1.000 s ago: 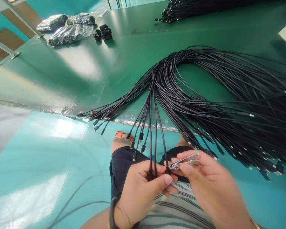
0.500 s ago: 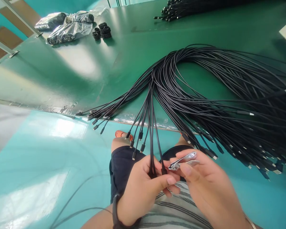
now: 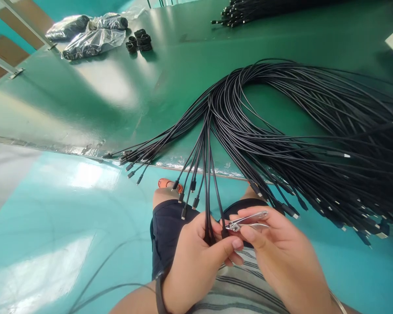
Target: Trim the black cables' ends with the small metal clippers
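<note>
A big bundle of black cables [image 3: 281, 126] lies fanned across the green table [image 3: 124, 87], many plug ends hanging over its front edge. My left hand [image 3: 199, 257] is closed round a few of those cable ends [image 3: 212, 218], pinching them between thumb and fingers above my lap. My right hand [image 3: 281, 253] grips a small silver nail clipper [image 3: 247, 221] whose jaws sit right at the tip of one held cable end.
Clear plastic bags with black contents [image 3: 88, 37] and small black coils [image 3: 140, 41] lie at the table's far left. A second cable bundle [image 3: 249, 11] lies at the far edge. Teal floor [image 3: 52, 209] lies below, with loose cables [image 3: 98, 292] near my left arm.
My hands have drifted slightly left and the clipper jaws have moved closer onto the held cable end. The bundle on the table has stayed put.
</note>
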A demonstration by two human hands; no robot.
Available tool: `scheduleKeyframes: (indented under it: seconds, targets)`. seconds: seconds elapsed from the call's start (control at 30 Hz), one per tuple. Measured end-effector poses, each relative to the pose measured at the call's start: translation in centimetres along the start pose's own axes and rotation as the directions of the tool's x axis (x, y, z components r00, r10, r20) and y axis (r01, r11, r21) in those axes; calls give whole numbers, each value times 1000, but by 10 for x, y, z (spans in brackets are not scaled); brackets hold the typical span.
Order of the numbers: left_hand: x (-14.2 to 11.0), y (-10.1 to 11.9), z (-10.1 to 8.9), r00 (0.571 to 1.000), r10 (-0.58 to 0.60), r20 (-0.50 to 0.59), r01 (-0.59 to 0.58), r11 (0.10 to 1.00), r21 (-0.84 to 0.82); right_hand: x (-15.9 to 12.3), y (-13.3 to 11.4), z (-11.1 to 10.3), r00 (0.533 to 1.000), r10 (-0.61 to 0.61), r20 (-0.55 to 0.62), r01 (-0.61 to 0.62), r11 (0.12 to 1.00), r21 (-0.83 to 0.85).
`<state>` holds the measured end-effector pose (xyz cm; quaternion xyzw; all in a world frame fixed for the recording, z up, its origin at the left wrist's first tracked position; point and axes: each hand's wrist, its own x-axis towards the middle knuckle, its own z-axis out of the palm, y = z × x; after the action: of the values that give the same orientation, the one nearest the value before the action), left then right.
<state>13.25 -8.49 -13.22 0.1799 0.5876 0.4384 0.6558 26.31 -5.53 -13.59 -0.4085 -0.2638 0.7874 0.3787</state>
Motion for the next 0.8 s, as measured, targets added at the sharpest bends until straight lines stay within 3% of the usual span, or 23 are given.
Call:
scheduleKeyframes:
  seconds: [0.23, 0.5, 0.57, 0.67, 0.73, 0.8]
  targets:
    - [0, 2, 1, 1000, -27, -3, 27, 1000, 14, -3, 0, -1, 1000, -12, -8, 11, 999, -42]
    - [-1, 1, 0, 999, -38, 13, 38, 999, 2, 3, 5, -6, 993, -39, -109, 30, 996, -79]
    - [0, 1, -1, 999, -45, 17, 44, 999, 26, 5, 4, -9, 996, -50, -72, 49, 999, -15]
    - [2, 1, -1, 997, -71, 20, 68, 989, 131, 8, -1, -11, 994, -39, 97, 37, 999, 30]
    - [2, 1, -3, 997, -78, 26, 70, 972, 226, 11, -7, -10, 975, 0, 221, 11, 999, -51]
    - [0, 0, -9, 997, -74, 31, 61, 949, 308, 13, -14, -8, 962, 28, 271, 30, 978, -206]
